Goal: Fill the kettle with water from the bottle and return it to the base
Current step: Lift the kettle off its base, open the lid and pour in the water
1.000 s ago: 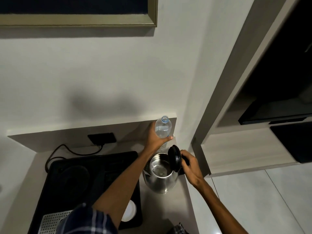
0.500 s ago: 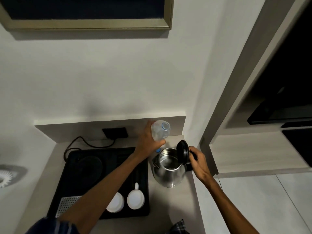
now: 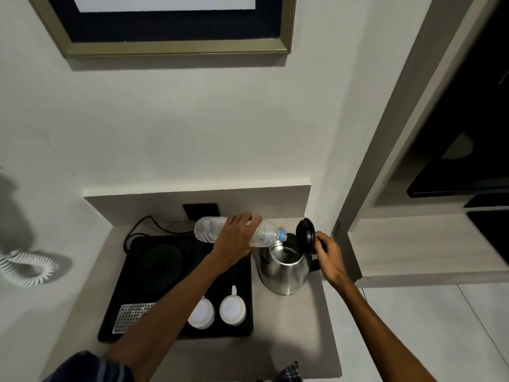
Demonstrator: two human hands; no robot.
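A steel kettle (image 3: 283, 274) stands on the counter, right of a black tray, with its black lid (image 3: 305, 236) swung up and open. My right hand (image 3: 327, 255) grips the kettle's black handle behind the lid. My left hand (image 3: 235, 238) holds a clear plastic bottle (image 3: 208, 230) tipped on its side, its blue-ringed mouth (image 3: 282, 235) at the kettle's rim. The kettle's round base (image 3: 162, 260) sits at the back left of the tray, with nothing on it.
Two white cups (image 3: 232, 310) stand at the front of the black tray (image 3: 248, 288), beside a perforated metal grate (image 3: 129, 317). A black cord (image 3: 143, 224) runs to a wall socket (image 3: 201, 210). A coiled white cable (image 3: 27, 268) hangs at left. A wooden shelf (image 3: 413, 249) is at right.
My left hand has tipped the bottle from upright to lying on its side, bringing its mouth over the kettle's opening. The camera has tilted down, showing more of the tray and cups.
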